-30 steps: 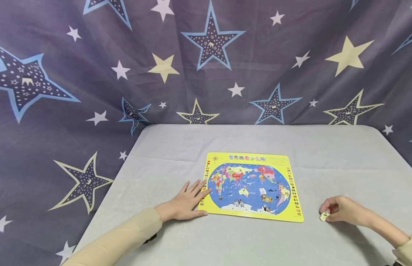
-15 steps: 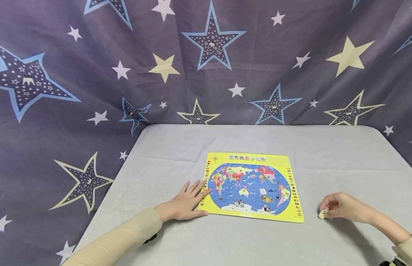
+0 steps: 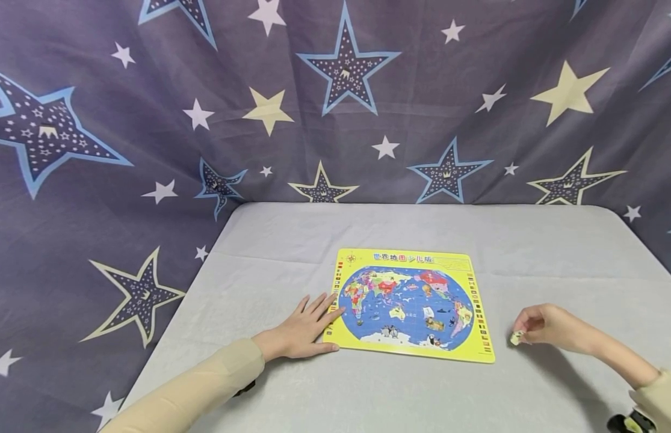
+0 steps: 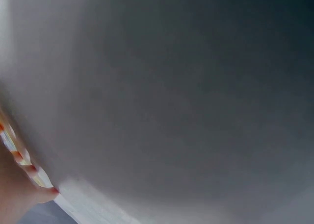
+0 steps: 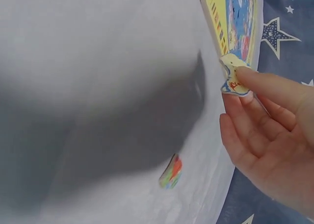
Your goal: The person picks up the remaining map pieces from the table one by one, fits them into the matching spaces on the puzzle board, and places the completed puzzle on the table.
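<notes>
A yellow world map puzzle board (image 3: pixel 411 352) lies on the table. My left hand (image 3: pixel 299 331) rests on its left edge with the fingers spread and straight; in the left wrist view only a part of that hand (image 4: pixel 22 194) shows at the lower left, along the board's side. To the right of the board, my right hand (image 3: pixel 557 328) pinches a small puzzle piece (image 3: pixel 516 338) between thumb and fingers, above the cloth. Seen from the right wrist, this puzzle piece (image 5: pixel 234 72) is pale yellow with a blue border and red lettering.
Grey cloth (image 3: pixel 259 252) covers the table. Another small colourful piece (image 5: pixel 170 172) lies on it in the right wrist view, near the shadow of my right hand. A dark curtain with stars (image 3: pixel 367 138) hangs behind the table and at its sides.
My right hand has moved slightly left and away from me, carrying the puzzle piece closer to the board. The left hand and the board have stayed still.
</notes>
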`<move>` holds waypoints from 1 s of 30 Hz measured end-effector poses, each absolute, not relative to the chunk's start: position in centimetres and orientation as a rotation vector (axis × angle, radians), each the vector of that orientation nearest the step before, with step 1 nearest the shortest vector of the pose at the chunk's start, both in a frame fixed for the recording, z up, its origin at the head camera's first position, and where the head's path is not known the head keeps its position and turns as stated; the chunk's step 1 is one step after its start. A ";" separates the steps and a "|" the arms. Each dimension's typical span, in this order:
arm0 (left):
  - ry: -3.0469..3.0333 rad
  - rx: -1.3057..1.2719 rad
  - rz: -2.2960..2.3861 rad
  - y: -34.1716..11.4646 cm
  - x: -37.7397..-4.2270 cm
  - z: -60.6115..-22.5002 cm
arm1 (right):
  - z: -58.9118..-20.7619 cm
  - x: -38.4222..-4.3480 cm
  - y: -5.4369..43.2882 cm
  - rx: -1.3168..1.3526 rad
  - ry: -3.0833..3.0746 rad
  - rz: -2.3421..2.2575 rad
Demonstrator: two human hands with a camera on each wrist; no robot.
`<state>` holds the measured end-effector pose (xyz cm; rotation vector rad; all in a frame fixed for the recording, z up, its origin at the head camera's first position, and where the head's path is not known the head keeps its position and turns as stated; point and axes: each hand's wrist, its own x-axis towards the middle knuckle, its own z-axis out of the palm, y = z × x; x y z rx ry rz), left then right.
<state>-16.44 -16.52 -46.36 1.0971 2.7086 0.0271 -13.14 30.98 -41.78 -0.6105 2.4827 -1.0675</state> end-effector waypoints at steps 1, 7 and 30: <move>2.708 1.100 0.030 -16.5 -16.4 -46.3 | -41.7 -13.2 30.8 -0.604 2.490 -1.067; 2.709 1.098 0.028 -16.5 -16.5 -46.3 | -41.4 -13.7 29.7 -0.575 2.506 -1.086; 2.709 1.084 0.027 -16.6 -16.5 -46.6 | -41.0 -15.8 25.6 -0.560 2.559 -1.124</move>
